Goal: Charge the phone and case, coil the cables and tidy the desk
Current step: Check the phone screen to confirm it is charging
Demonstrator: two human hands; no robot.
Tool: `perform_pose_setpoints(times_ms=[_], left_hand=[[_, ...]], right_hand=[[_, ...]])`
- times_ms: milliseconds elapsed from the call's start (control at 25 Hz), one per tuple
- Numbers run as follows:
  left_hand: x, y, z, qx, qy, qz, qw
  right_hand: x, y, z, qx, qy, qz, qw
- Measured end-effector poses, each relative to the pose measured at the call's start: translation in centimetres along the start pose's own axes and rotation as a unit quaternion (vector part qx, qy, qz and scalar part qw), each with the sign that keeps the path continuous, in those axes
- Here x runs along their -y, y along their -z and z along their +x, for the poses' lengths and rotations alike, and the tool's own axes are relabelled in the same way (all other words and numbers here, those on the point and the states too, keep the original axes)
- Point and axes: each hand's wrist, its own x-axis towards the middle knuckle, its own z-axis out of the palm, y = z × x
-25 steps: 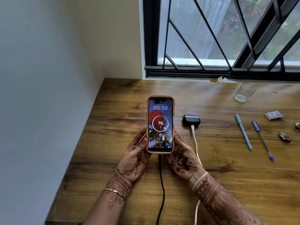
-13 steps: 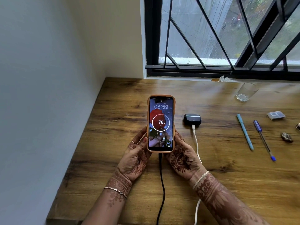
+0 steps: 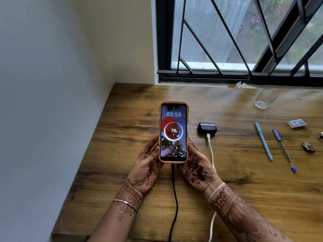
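Note:
A phone (image 3: 173,132) in an orange cover is held upright over the wooden desk (image 3: 122,119), screen lit with 03:59 and a 76% charging ring. My left hand (image 3: 146,167) grips its lower left side and my right hand (image 3: 197,169) its lower right. A black cable (image 3: 174,198) is plugged into the phone's bottom and runs toward me off the desk edge. To the right lies a black earbud case (image 3: 207,128) with a small green light; a white cable (image 3: 211,154) is plugged into it and passes under my right wrist.
At the right lie a teal pen (image 3: 263,141), a blue pen (image 3: 284,150), a small clear box (image 3: 296,123) and a small brown object (image 3: 308,147). An empty glass (image 3: 265,98) stands near the barred window. A wall borders the desk's left side.
The phone stays in both hands with the same screen. Only the view has shifted slightly; nothing on the desk has moved.

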Motion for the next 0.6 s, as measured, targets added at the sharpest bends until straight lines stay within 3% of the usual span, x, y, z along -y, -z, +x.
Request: perform_pose_setpoints(times_ms=[120,600], left_hand=[[-0.28,-0.12,-0.03,0.038,0.005,-0.019,0.999],[-0.27,-0.03,0.14,0.018,0.002,-0.004,1.000]], right_hand=[[0.15,-0.29,0.02,-0.001,0.001,-0.002,1.000],[-0.02,-0.14,0.23,-0.004,-0.001,-0.017,1.000]])
